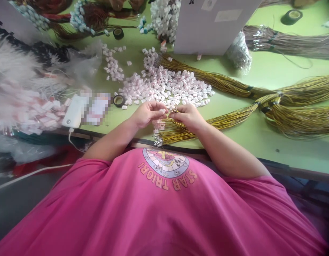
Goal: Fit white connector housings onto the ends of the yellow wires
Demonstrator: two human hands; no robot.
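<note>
- left hand (150,114): finger and thumb nearly together on a small white connector (162,111), probably light, stiff; grip its sides
- connector pile (167,85): twelve o'clock
- thin wire ends (172,107): likely springy, pinched by right hand (189,116)
- yellow wires (228,120): three o'clock

1 lt-green tabletop (250,145) w/ dk front edge (300,172), grey floor (9,209) lower L, pale sheen toward R.

Small pink-and-white plastic connector housings (167,85) lie in a loose heap on the green tabletop (260,144). Nearer, a bundle of thin yellow-and-dark wires (223,121) stretches sideways, its silvery metal tips (158,139) close to the tabletop's edge, a few strand ends held up above it.
</note>
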